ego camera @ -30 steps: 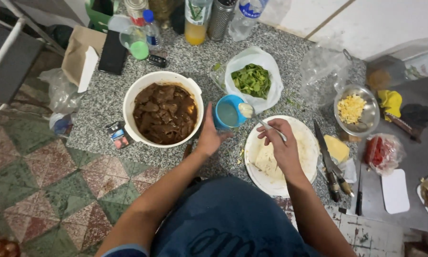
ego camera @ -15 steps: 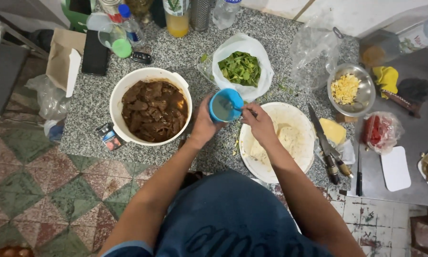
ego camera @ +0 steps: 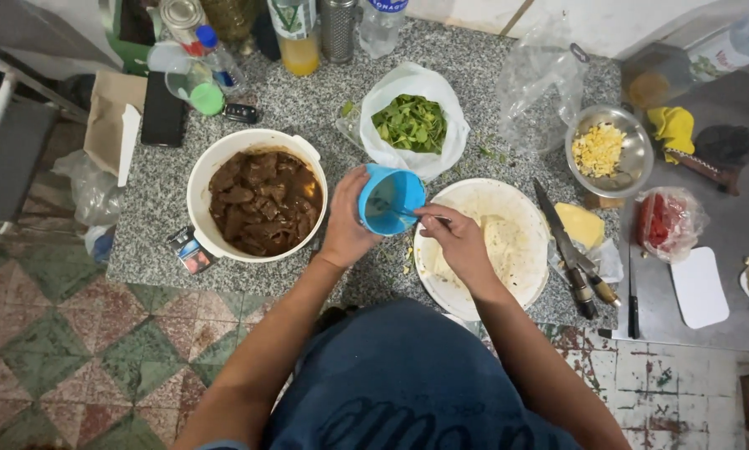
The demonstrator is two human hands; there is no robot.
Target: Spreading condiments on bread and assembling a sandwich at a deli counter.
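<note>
Gripping blue cup (ego camera: 391,200) in left hand (ego camera: 347,229), fingers wrapped round its wall, mouth tilting toward the right. Pinching a thin utensil (ego camera: 424,216) in right hand (ego camera: 458,243), tip reaching into the cup; kind of utensil too small to tell.

Holding cup above the granite counter (ego camera: 483,75), between white bowl of dark stewed meat (ego camera: 258,204) on the left and white plate (ego camera: 508,287) with a pale flatbread (ego camera: 499,242) on the right. Lying directly right of the cup mouth: the plate, just beside it, under the right hand. Running left to right from cup toward plate: the utensil's long axis. Sitting nearer the plate: the right hand.

Standing behind: white bag of green leaves (ego camera: 412,125); metal bowl of yellow shreds (ego camera: 608,154); yellow cheese block (ego camera: 581,225); two knives (ego camera: 568,250), blades pointing away; clear bag of red pieces (ego camera: 666,223); white flat lid (ego camera: 698,287).

Lining the far edge: bottle of orange liquid (ego camera: 298,37), metal grater-shaker (ego camera: 338,29), clear bottle with blue label (ego camera: 383,21), green-lidded tub (ego camera: 197,87), black phone (ego camera: 164,121), brown paper bag (ego camera: 107,125). Resting by the bowl's near side: small printed packet (ego camera: 192,252).
</note>
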